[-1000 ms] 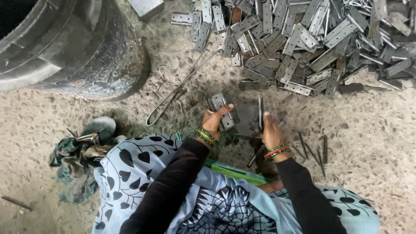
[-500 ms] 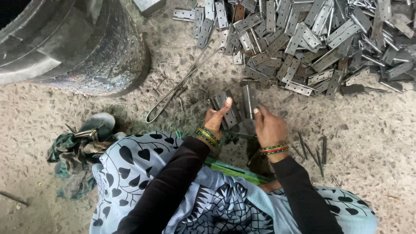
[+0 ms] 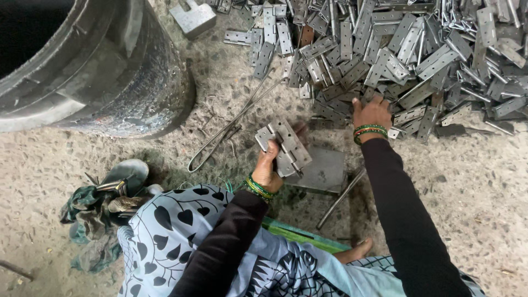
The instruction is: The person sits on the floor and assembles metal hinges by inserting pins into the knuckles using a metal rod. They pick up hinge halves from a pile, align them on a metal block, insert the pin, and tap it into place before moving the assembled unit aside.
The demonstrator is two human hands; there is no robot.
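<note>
Grey steel hinge (image 3: 285, 146), opened flat, pinched in my left hand (image 3: 268, 168): thumb across its lower leaf, fingers behind it, held up just above a flat grey metal plate (image 3: 324, 171) on the floor. Green and yellow bangles (image 3: 256, 188) at that wrist, black sleeve behind.

My right hand (image 3: 372, 113): stretched forward, fingers curled down into the near edge of the hinge pile (image 3: 396, 49); I cannot tell whether it has closed on a piece. Green and red bangles (image 3: 369, 131) on that wrist.

A thin steel rod (image 3: 341, 198) lies slanting beside the plate. Bent wire loop (image 3: 231, 124) lies left of the held hinge. Black drum (image 3: 93, 66) stands far left. Crumpled green cloth (image 3: 91, 220) lies below the drum, by my patterned blue garment (image 3: 165, 231). Concrete floor (image 3: 484, 187) underneath.
</note>
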